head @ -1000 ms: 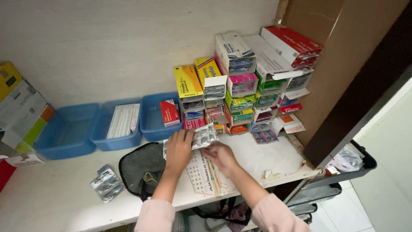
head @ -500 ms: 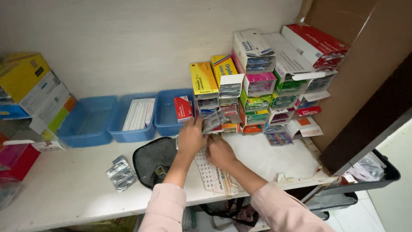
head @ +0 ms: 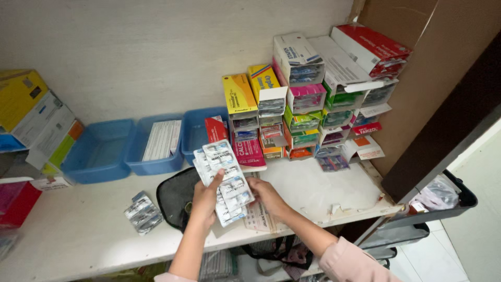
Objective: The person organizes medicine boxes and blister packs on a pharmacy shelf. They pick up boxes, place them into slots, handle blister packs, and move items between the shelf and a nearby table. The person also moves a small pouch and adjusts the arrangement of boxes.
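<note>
Left hand (head: 204,197) grasps a fanned stack of silver blister strips (head: 223,180) before the stacked medicine boxes (head: 308,99); right hand (head: 265,194) touches its lower edge, grip unclear.

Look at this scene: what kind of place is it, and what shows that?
Probably a pharmacy stockroom or dispensary shelf: stacked open medicine boxes, blue bins along the wall, and blister packs in the left hand.

Silver blister strips (head: 224,180) are fanned out just in front of the stack of open cartons (head: 313,94), which is yellow, pink, green and red; a smaller silver blister pile (head: 142,212) lies well left of it, beyond yellow-and-white boxes (head: 31,112)
</note>
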`<state>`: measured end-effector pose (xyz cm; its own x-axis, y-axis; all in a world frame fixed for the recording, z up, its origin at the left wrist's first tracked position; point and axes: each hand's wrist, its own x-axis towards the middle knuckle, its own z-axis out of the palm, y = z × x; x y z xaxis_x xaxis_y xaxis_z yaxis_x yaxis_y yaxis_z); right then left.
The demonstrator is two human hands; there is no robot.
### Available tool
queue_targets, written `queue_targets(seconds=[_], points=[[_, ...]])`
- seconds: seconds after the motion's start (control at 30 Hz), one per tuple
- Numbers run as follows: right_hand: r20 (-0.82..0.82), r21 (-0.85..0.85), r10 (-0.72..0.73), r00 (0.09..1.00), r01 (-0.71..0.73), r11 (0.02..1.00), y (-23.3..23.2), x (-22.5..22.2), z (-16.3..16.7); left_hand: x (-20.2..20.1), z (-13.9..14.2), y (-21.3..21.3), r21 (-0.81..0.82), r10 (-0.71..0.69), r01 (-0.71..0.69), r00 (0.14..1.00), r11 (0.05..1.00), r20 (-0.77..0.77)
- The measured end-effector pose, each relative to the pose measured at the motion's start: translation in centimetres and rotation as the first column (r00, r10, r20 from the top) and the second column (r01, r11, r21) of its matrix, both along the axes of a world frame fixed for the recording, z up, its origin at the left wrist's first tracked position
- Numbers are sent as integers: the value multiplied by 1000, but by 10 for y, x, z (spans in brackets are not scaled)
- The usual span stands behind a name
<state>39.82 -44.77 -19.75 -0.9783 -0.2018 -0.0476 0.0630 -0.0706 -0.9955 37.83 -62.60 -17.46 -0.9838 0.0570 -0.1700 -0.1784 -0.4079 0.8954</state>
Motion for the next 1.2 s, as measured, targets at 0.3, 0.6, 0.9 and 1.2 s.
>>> queue_targets(seconds=[0.3, 0.6, 0.9, 1.2], points=[[-190, 97, -48, 981, 68, 993, -7, 25, 3, 37, -29, 14, 308, 108, -63, 985, 949, -131], [-75, -44, -65, 995, 61, 997, 7, 32, -4, 57, -27, 12, -256, 126, -227, 925, 939, -357], [-206, 978, 201, 958, 192, 87, 83, 35, 59, 13, 3, -1, 149, -214, 199, 972, 969, 92], [-66, 992, 192, 979, 43, 123, 90, 31, 40, -12, 40, 26, 319, -206, 173, 976, 932, 72]])
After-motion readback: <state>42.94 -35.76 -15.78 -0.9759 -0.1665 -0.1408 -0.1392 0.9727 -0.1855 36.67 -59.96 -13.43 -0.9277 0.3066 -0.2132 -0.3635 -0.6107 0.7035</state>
